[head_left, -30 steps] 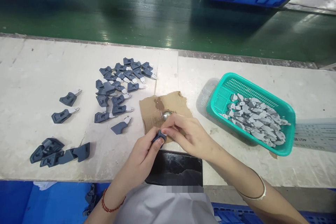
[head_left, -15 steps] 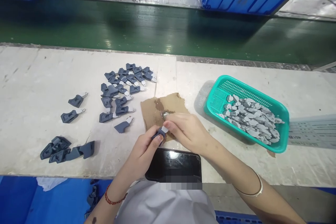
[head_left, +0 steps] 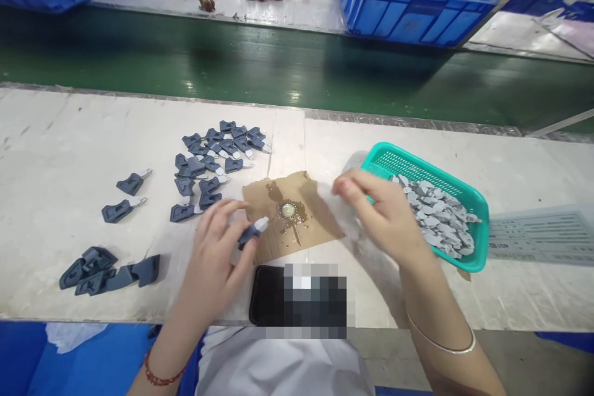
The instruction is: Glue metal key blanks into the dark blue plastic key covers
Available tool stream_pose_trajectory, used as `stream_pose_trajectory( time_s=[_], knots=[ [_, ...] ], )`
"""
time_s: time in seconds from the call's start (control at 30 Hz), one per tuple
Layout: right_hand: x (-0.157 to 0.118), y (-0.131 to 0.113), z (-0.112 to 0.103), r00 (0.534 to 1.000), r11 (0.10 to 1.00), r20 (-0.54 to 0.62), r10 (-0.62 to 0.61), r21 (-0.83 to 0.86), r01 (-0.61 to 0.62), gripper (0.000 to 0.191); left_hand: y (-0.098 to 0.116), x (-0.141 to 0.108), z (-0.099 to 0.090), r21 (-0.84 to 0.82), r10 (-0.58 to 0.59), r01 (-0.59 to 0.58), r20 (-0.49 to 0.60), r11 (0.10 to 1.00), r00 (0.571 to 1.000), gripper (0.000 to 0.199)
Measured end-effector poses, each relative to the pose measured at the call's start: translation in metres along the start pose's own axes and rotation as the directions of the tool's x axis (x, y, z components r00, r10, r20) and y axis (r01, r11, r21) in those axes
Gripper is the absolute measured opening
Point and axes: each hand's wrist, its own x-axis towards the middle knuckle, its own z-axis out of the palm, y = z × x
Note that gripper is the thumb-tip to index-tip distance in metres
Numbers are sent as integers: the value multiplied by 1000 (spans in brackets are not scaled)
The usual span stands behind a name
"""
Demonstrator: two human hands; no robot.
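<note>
My one camera rides up high

I look through a camera on the person's head. It faces forward and down. The left hand [head_left: 218, 253] and right hand [head_left: 380, 216] are close to me, below the middle. The white table [head_left: 51, 148] spreads across my view. The green belt [head_left: 260, 71] is farther off, and a blue box [head_left: 408, 18] sits beyond, near the top.

Here's the left hand [head_left: 216, 247], back upward, fingers [head_left: 216, 216] loosely bent and fanned forward, with a gap across to the thumb [head_left: 244, 263]. Well apart from it, the right hand [head_left: 380, 213] hangs raised, fingers curled in and its thumb tip close against them. Both forearms [head_left: 434, 303] reach in from below, angling toward each other.
</note>
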Motion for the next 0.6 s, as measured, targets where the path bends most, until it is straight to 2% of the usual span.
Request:
stream_pose_trajectory(
  time_s=[0.07,0.13,0.17,0.23,0.33,0.5,0.6],
  knots=[
    [-1,16,-27,977,967,-133,165,-174,-187,28,-16,0,-4,201,8,-1,-35,980,999,17],
    [-4,35,-50,929,868,-174,327,-332,-369,24,-29,0,-4,305,-27,37,-34,952,999,21],
    [-6,44,-58,908,819,-170,383,-392,-419,25,-34,1,-5,332,-41,48,-29,942,999,24],
    [-10,61,-69,876,760,-102,472,-457,-463,28,-40,4,-5,362,-55,58,-19,930,998,31],
    [-11,74,-70,850,742,-21,527,-477,-471,31,-46,13,-8,397,-72,70,-11,915,997,39],
    [-5,71,-66,859,767,-20,512,-439,-468,7,-56,28,-15,421,-134,146,-59,895,989,46],
    [-2,63,-67,827,749,-40,560,-403,-526,11,-54,25,-26,428,-155,161,-51,889,987,50]
  ],
)
